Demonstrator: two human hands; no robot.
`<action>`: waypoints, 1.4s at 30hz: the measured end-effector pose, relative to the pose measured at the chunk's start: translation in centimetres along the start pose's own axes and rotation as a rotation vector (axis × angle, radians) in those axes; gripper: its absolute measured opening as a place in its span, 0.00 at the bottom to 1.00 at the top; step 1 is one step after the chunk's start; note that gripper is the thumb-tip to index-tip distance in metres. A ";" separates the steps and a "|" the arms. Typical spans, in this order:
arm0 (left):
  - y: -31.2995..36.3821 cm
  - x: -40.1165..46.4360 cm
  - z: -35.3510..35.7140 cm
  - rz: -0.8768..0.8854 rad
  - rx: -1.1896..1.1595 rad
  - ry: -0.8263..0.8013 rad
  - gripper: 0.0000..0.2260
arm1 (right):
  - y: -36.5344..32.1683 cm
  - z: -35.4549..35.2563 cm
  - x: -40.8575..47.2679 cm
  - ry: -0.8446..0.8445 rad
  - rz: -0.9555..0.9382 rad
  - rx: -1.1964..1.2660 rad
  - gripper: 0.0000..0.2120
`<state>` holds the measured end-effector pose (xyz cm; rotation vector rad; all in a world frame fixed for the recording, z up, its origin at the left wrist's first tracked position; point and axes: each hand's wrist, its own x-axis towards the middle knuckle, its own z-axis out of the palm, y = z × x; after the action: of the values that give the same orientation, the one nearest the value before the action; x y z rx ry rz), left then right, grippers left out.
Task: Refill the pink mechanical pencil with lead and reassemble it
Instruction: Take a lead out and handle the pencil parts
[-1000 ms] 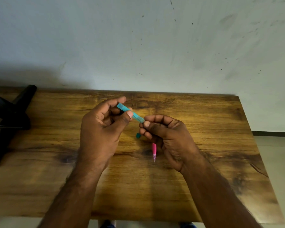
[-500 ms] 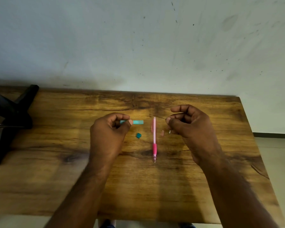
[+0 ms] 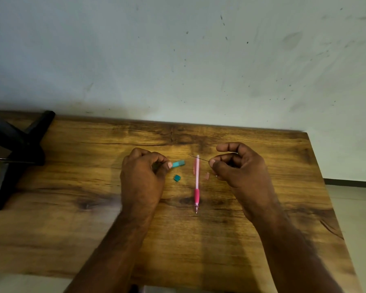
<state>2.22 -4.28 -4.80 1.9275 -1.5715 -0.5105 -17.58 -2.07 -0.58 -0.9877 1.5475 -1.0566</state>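
The pink mechanical pencil [image 3: 196,182] lies flat on the wooden table [image 3: 262,240], its tip pointing toward the person and its open back end toward the wall [image 3: 178,60]. Just right of the pencil's upper barrel rests a small pale pink cap [image 3: 207,176], apart from the barrel. Crossing over the pencil's back end is 1 thin dark lead [image 3: 199,158], pinched between thumb and forefinger of the right hand [image 3: 237,168], whose other fingers are curled loosely above; the lead slants up and left from the fingertips. Left of the pencil, the left hand [image 3: 143,176] grips a teal lead case [image 3: 178,163] by 1 end, fingers curled round it so only the case's right end shows, pointing toward the pencil. Below that end, between the left hand and the pencil, a small teal lid [image 3: 177,178] sits on the table. Far left of the pencil, at the table's edge, stands a black stand [image 3: 19,153] with crossed legs.
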 end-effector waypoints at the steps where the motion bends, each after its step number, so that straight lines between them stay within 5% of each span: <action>1: 0.1 0.0 -0.1 0.015 -0.006 0.005 0.08 | 0.0 0.0 0.0 -0.004 -0.008 -0.018 0.14; 9: 1.5 0.1 -1.7 0.242 -0.194 -0.224 0.15 | -0.2 -0.2 -0.2 -0.031 -0.153 -0.225 0.20; 19: 1.7 -0.1 -1.4 0.348 -0.235 -0.264 0.07 | -0.3 -0.2 -0.4 -0.082 -0.248 -0.252 0.28; 24: 2.4 -0.4 -1.2 0.216 -0.397 -0.193 0.03 | -0.2 -0.6 0.3 -0.005 -0.075 0.085 0.19; 29: 3.3 -0.7 -0.9 0.087 -0.515 -0.157 0.03 | 0.2 0.1 0.0 -0.122 0.070 0.203 0.06; 42: 3.8 -1.2 0.2 0.193 -0.462 -0.225 0.03 | 0.6 0.9 -0.1 -0.058 0.074 0.282 0.02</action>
<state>-0.99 -3.63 -2.53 1.3955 -1.5841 -0.9393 -16.71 -2.00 -1.22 -0.7548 1.3336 -1.1469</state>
